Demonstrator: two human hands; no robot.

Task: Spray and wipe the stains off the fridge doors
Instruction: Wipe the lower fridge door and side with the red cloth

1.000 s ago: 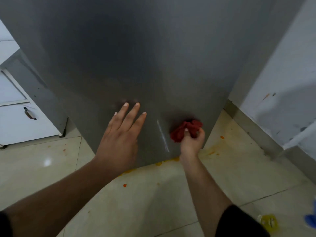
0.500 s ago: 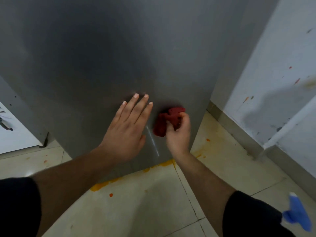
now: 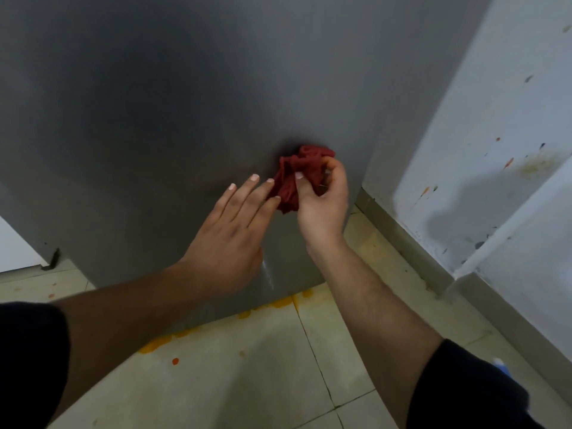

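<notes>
The grey fridge door [image 3: 192,97] fills the upper part of the head view. My right hand [image 3: 322,205] grips a crumpled red cloth [image 3: 297,174] and holds it against the door's lower right part. My left hand [image 3: 229,236] lies flat on the door with straight fingers, its fingertips touching the cloth's left side. A pale streak [image 3: 268,274] runs down the door below my hands. The tip of a blue spray bottle [image 3: 501,366] shows at the lower right, mostly hidden by my right sleeve.
Orange stains [image 3: 272,305] line the tiled floor [image 3: 247,382] along the fridge's bottom edge. A white wall [image 3: 495,134] spotted with stains stands close on the right, with a grey skirting [image 3: 402,243]. A white cabinet [image 3: 15,252] sits at the left.
My right hand has carried the cloth up and to the right on the door. My left hand stayed flat on the door, its fingertips now against the cloth. The view shifted left.
</notes>
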